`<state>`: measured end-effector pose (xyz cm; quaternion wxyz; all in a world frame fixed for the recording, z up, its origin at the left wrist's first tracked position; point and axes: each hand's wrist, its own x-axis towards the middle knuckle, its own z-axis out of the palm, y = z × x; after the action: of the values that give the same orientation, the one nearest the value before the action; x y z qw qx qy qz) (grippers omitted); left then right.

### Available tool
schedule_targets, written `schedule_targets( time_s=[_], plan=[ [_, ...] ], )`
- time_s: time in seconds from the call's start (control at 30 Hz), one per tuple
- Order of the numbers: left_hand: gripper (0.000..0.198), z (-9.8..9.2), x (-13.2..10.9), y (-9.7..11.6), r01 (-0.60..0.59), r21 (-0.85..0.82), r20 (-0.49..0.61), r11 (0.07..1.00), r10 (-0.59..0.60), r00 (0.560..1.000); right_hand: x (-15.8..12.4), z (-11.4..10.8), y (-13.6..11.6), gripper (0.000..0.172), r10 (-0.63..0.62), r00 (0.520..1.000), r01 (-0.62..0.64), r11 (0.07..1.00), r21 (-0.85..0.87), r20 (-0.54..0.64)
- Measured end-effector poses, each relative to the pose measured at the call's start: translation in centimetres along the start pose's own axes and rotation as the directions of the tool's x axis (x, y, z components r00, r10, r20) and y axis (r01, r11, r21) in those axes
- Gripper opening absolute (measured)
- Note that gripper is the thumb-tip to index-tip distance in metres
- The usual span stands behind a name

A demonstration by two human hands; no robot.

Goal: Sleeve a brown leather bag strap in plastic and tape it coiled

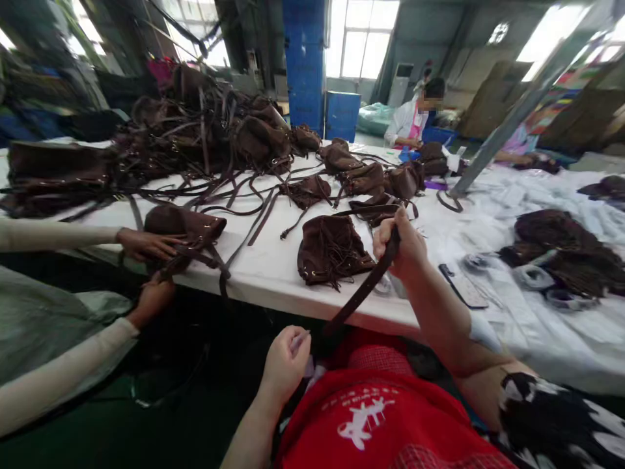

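Observation:
My right hand (403, 244) is closed around a dark brown strap (364, 291), raised over the front part of the table. From that grip the strap hangs down toward my lap. Low in front of me, beside my red apron (390, 417), my left hand (287, 361) is curled shut with a small pale piece (299, 341) showing between thumb and fingers; I cannot make out what it is. A dark brown drawstring bag (332, 251) lies on the white tabletop just left of my right hand, its thin cords bunched on its front.
At left, a co-worker's hands (151, 247) handle another brown bag (188, 228). Brown bags are piled (209, 124) at the back left. A phone (463, 286), tape rolls (534, 277) and dark bags (561, 244) lie to the right. A slanted metal post (527, 98) rises from the table.

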<state>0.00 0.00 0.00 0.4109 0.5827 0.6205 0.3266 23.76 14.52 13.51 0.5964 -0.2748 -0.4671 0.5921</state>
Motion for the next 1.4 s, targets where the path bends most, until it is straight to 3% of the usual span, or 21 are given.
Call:
schedule_targets(
  time_s=[0.13,0.27,0.43,0.63,0.9,1.03,1.27,1.4],
  plan=[
    [0.027,-0.2,0.4,-0.1,-0.042,-0.014,-0.030,0.999,0.042,0.999,0.1,0.2,-0.2,0.060,0.027,1.000,-0.026,0.999,0.019,-0.013],
    [0.034,-0.2,0.5,-0.3,-0.084,-0.074,0.063,0.994,0.089,0.994,0.4,0.5,-0.3,0.059,0.039,0.999,-0.039,0.999,0.033,0.004],
    [0.044,-0.1,0.2,0.1,0.140,-0.240,0.194,0.961,-0.093,0.977,0.3,0.6,-0.3,0.057,0.049,0.998,-0.049,0.999,0.013,0.028],
    [0.056,0.2,0.0,0.9,0.269,-0.307,0.349,0.913,-0.155,0.924,0.1,0.3,-0.2,0.058,0.070,0.997,-0.070,0.997,0.012,0.034],
    [0.056,0.3,0.1,0.6,0.426,-0.435,0.420,0.793,-0.240,0.875,0.0,0.8,-0.3,0.059,0.073,0.997,-0.074,0.997,0.024,0.026],
    [0.046,0.5,0.1,0.2,0.466,-0.456,0.416,0.759,-0.281,0.865,-0.1,0.7,-0.1,0.060,0.044,0.999,-0.045,0.999,0.018,0.016],
    [0.046,0.8,-0.1,0.8,0.521,-0.468,0.472,0.714,-0.296,0.830,-0.5,0.7,0.3,0.057,0.090,0.995,-0.091,0.995,0.030,0.051],
    [0.049,0.4,0.2,1.1,0.454,-0.448,0.517,0.770,-0.191,0.835,-0.6,0.5,0.9,0.059,0.125,0.992,-0.125,0.992,0.002,0.034]
  ],
)
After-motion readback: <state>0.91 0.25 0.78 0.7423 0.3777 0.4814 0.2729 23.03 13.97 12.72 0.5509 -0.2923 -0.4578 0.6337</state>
